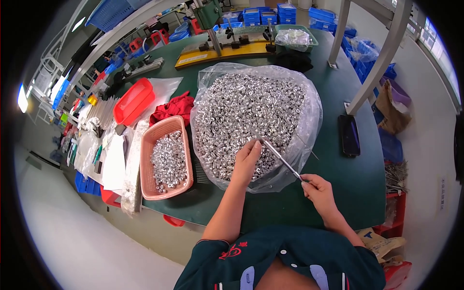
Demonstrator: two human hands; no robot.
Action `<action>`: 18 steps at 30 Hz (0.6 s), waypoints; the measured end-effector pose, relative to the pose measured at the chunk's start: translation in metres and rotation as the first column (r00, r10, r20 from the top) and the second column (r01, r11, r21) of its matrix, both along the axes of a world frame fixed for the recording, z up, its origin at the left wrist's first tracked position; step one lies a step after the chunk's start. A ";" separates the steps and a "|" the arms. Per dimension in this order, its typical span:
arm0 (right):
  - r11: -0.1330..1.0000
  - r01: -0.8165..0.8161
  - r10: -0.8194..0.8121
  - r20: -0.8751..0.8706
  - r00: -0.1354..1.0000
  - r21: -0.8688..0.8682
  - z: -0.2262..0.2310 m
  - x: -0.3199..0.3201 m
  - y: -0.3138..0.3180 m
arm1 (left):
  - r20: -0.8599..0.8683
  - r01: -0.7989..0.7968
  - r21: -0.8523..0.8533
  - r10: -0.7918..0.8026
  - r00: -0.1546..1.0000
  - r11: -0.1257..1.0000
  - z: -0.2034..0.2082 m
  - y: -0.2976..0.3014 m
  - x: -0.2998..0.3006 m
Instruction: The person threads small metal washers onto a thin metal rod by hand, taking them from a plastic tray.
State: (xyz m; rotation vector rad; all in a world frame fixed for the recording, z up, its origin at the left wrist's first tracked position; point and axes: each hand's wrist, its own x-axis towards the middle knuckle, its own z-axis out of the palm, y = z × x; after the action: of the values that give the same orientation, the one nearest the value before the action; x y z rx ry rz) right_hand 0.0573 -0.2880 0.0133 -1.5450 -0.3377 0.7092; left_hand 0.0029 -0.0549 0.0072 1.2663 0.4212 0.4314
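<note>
A large clear plastic bag (pixel 315 104), spread wide, is heaped with small silvery metal ring-shaped pieces (pixel 249 113). Over its near right part, a slim silvery metal rod (pixel 282 160) slants between my hands. My left hand (pixel 247 157) is closed at the rod's upper end, thumb and fingers pinched together; whether a small piece sits in them too is hidden. My right hand (pixel 318 191) grips the lower end of that rod, just off the bag's edge. A thinner rod (pixel 307 147) lies across the bag's right side.
Left of the bag, a pink plastic basket (pixel 145 166) holds more metal pieces, with a red cloth (pixel 172 107) and a red tray (pixel 133 100) behind it. A phone-like black device (pixel 349 135) lies right, near a metal frame leg (pixel 374 65). A yellow-based fixture (pixel 198 57) stands behind.
</note>
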 end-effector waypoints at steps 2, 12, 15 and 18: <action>0.999 0.045 -0.045 -0.018 0.999 0.009 0.000 0.001 0.001 | 0.147 -0.254 0.532 0.207 0.967 0.808 -0.008 0.006 0.003; 0.996 0.088 -0.088 -0.017 0.996 -0.030 -0.001 0.005 -0.012 | -0.062 0.022 0.997 0.660 0.749 0.068 0.000 0.028 -0.014; 0.997 0.071 -0.072 -0.027 0.997 -0.024 -0.002 0.004 -0.011 | -0.099 0.064 0.995 0.645 0.758 0.077 -0.005 0.024 -0.004; 0.998 0.048 -0.049 -0.027 0.998 -0.027 -0.003 0.004 -0.011 | -0.143 0.133 0.989 0.573 0.807 0.060 -0.003 0.014 0.006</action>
State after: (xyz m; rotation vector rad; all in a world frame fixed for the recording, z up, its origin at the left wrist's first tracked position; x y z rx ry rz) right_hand 0.0609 -0.2987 0.0099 -1.5617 -0.2699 0.6989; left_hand 0.0088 -0.0406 0.0041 2.8238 0.9044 0.7115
